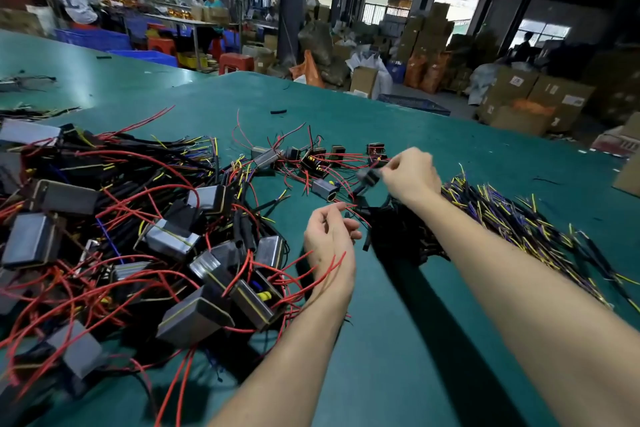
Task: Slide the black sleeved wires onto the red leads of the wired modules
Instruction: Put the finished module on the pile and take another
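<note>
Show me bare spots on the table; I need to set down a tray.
The green table is bare beyond the small module cluster, towards its far edge. Another bare strip lies near, between the forearms. The module pile crowds the left; the sleeved wire heap crowds the right.

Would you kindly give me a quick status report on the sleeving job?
Left hand pinching red leads. Right hand gripping a blurred wired module. Black sleeved wires piled beneath right forearm. Nothing blocking.
</note>
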The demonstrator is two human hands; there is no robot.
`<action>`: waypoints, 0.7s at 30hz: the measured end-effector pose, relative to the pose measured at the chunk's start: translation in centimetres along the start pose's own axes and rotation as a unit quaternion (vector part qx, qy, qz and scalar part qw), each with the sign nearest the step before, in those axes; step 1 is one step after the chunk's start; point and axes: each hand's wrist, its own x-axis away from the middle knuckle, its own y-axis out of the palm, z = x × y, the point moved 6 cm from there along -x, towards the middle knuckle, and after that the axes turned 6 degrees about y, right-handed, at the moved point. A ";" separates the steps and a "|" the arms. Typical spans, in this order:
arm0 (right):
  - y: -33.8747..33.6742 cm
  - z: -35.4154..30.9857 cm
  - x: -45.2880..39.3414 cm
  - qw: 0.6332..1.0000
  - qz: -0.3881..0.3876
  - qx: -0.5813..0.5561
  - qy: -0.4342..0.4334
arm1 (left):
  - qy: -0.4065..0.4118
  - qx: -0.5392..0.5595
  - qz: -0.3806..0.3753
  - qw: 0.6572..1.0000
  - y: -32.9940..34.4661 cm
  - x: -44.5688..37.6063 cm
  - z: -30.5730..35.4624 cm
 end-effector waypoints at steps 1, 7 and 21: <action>-0.9 0.1 -0.1 0.998 0.027 -0.062 0.000 | -0.001 0.001 -0.004 1.000 0.0 0.1 0.0; -5.9 0.5 1.1 0.952 0.087 -0.286 -0.074 | -0.031 0.023 -0.036 0.999 0.5 0.0 -0.1; -4.1 4.7 14.4 0.917 -0.265 -0.168 -0.248 | -0.176 0.127 -0.183 0.959 2.7 1.6 -0.3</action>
